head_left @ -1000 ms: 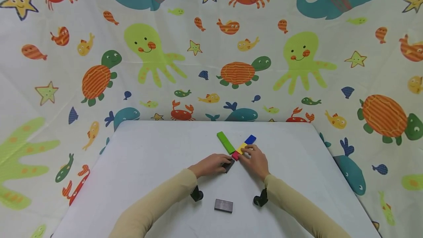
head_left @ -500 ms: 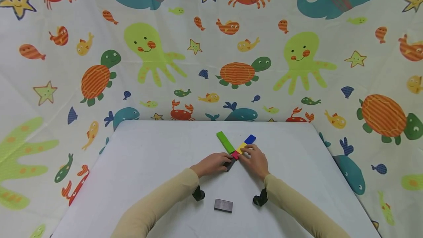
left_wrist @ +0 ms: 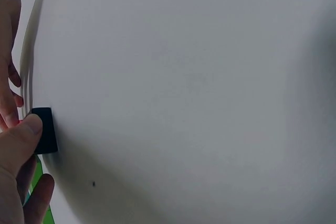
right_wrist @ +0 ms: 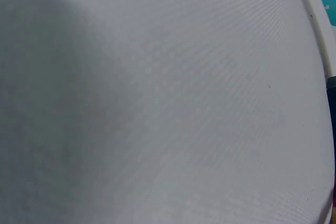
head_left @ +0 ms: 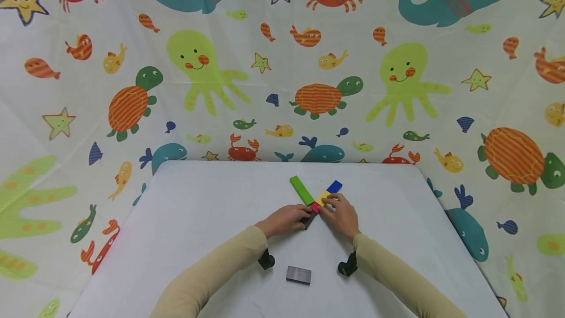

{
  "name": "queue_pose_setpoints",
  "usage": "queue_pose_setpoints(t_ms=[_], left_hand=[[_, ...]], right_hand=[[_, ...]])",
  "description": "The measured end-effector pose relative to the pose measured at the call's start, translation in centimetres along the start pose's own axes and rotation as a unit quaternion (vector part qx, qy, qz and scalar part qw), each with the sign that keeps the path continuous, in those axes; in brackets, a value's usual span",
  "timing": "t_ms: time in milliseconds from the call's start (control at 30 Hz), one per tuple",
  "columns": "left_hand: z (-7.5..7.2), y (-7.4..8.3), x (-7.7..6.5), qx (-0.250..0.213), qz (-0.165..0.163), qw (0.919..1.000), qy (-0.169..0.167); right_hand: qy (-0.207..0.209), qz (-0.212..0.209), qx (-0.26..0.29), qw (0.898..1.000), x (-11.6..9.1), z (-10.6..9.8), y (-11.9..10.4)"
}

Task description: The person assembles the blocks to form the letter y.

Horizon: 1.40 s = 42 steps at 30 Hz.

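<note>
A black rectangular block [head_left: 310, 220] is pinched by my left hand [head_left: 284, 220], whose thumb lies on its face in the left wrist view. The block's far end meets a small red block [head_left: 315, 207]. Beyond it in the same slanting line come a yellow block [head_left: 322, 198] and a blue block [head_left: 334, 187]. Green pieces [head_left: 301, 190] slant up and left from the red block. My right hand [head_left: 342, 215] grips at the yellow block with bent fingers, its thumb tip close beside the red one. Those fingers partly cover the yellow block. The right wrist view misses this hand.
A dark grey block [head_left: 298, 275] lies alone nearer the front, between the two forearms. Black wrist cameras [head_left: 348, 265] hang beneath the sleeves. The white table [head_left: 212, 190] ends at the back before a cloth printed with sea animals.
My left hand has slid slightly right and away from me with the black block, bringing it up against the red block. The red block has shifted a touch; my right hand stays in place.
</note>
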<state>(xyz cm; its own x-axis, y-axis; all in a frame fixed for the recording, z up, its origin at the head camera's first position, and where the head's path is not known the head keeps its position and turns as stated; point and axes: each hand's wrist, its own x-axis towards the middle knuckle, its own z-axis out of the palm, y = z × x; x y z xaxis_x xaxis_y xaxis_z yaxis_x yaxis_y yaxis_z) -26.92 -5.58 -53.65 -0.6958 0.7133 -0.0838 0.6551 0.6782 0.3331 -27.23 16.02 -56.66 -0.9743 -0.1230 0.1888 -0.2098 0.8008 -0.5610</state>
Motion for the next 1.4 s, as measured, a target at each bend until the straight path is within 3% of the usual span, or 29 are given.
queue_pose_setpoints(t_ms=[1067,1400], left_hand=[[0.4,-1.3,1.2,-0.04,0.002,0.9991,0.012],[0.6,-1.1,1.2,-0.062,0.007,0.9979,0.014]], right_hand=[[0.005,-0.013,-0.003,1.0,1.3,0.4,0.9],[-0.004,-0.01,-0.006,1.0,0.9,0.1,1.0]])
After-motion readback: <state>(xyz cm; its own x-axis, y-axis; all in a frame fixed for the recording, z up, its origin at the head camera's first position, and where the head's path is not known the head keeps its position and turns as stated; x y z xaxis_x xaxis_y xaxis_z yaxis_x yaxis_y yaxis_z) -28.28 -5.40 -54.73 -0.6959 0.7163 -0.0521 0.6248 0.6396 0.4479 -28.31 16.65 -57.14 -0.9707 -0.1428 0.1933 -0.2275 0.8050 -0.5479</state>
